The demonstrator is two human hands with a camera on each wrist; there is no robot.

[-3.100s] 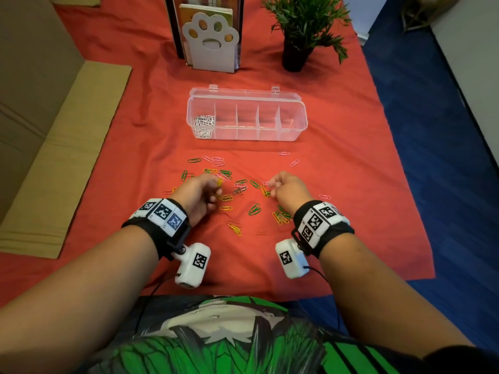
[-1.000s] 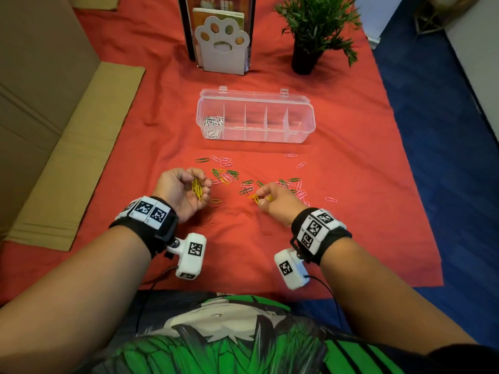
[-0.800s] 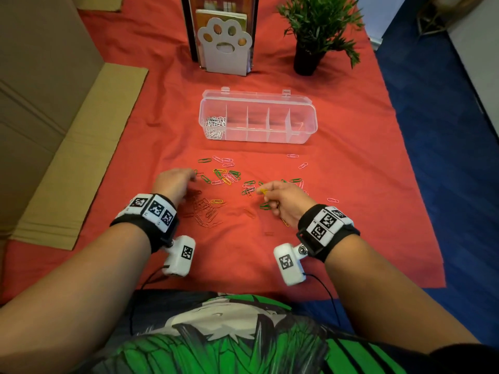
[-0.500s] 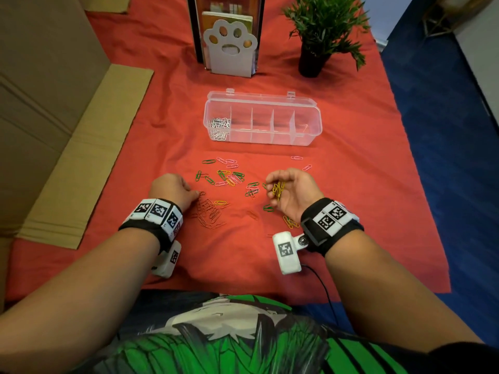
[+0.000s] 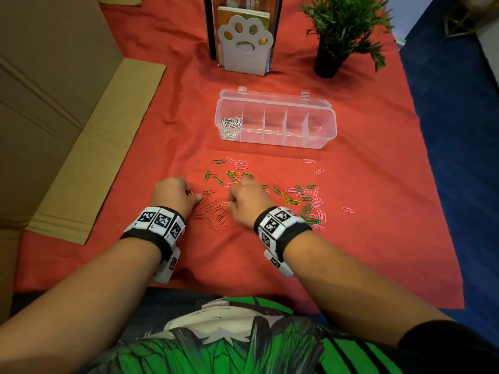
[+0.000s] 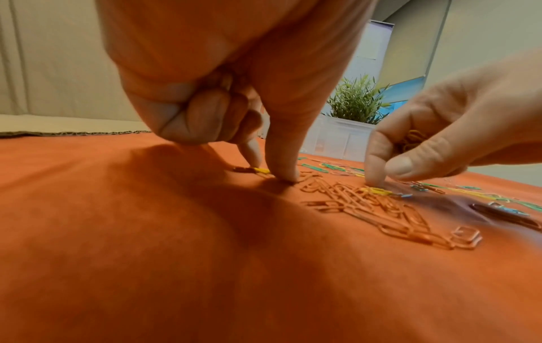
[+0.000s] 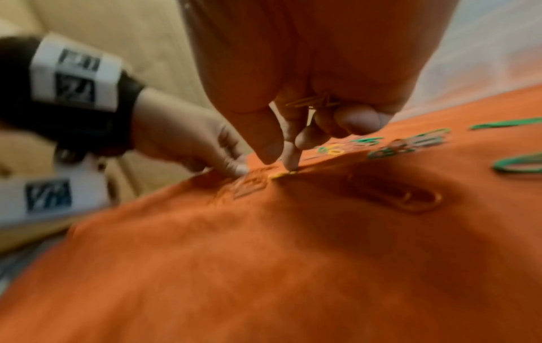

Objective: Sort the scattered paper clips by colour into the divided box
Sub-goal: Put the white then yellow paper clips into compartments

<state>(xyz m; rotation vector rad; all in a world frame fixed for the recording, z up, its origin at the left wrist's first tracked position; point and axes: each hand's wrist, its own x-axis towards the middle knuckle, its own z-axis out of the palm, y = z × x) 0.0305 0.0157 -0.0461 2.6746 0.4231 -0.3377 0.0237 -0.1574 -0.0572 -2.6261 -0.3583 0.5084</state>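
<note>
The clear divided box (image 5: pixel 321 130) stands open, with silver clips (image 5: pixel 231 126) in its leftmost compartment. Green, pink and yellow clips (image 5: pixel 305 201) lie scattered on the red cloth. A pile of red clips (image 5: pixel 216 213) lies between my hands. My left hand (image 5: pixel 195 196) is palm down at the pile's left edge. Its thumb and forefinger (image 6: pixel 283 171) pinch a yellow clip (image 6: pixel 261 170) against the cloth. My right hand (image 5: pixel 229 203) keeps a bunch of yellow clips (image 7: pixel 310 102) in its curled fingers. Its forefinger (image 7: pixel 288 160) presses another yellow clip (image 7: pixel 281 174) on the pile.
A paw-shaped white holder (image 5: pixel 244 47) and a potted plant (image 5: pixel 337 31) stand behind the box. Flattened cardboard (image 5: pixel 89 147) lies along the cloth's left side. Blue floor (image 5: pixel 459 157) begins past the cloth's right edge.
My left hand turned palm down and dropped to the cloth. My right hand, palm up with yellow clips half a second ago, turned over and moved left to the red pile.
</note>
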